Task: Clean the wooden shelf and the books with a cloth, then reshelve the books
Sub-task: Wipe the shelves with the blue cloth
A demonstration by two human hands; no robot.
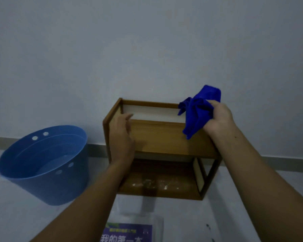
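Note:
A small wooden shelf (164, 138) stands on the floor against the wall. My left hand (122, 133) lies flat on its top board near the left end, fingers curled over the back edge. My right hand (219, 117) hovers at the shelf's top right corner, shut on a crumpled blue cloth (198, 110). White dust specks lie on the lower board (156, 185). One thin book (198, 173) stands at the right side of the lower compartment. A purple-covered book (128, 232) in a clear sleeve lies on the floor in front.
A blue plastic bucket (44, 163) holding water stands on the floor left of the shelf. A grey skirting board (269, 161) runs along the pale wall behind. Dark specks mark the floor at the lower right (208, 227).

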